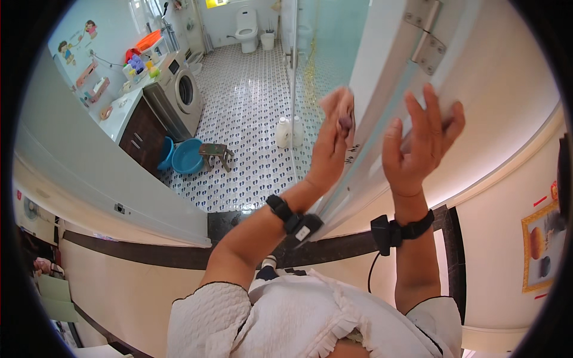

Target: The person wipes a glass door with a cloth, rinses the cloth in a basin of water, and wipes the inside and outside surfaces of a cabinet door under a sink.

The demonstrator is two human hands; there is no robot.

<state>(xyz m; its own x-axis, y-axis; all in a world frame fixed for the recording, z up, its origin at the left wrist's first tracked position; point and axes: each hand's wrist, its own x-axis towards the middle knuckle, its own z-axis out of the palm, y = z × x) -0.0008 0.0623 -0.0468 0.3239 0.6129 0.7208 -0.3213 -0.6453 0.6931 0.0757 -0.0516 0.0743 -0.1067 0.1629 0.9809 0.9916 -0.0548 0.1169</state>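
My left hand [327, 152] is closed on a pinkish cloth [338, 102], which bunches around its fingers. The hand and cloth are up against the white door [364, 71], beside its frosted glass panel [331, 42]. Between cloth and palm shows something dark that I cannot make out. Higher on the right, my right hand [418, 143] has its fingers spread and holds nothing. It lies over the white door frame [462, 53], below a metal hinge [428, 56]; whether it touches the frame I cannot tell. Both wrists wear black straps with small boxes.
Beyond the doorway, white jugs [283, 132] stand on the patterned tile floor [239, 89]. A small stool [216, 152] and blue basin [188, 156] are at left, near a washing machine [185, 89]. A toilet [246, 30] stands at the back; a framed picture [540, 247] hangs right.
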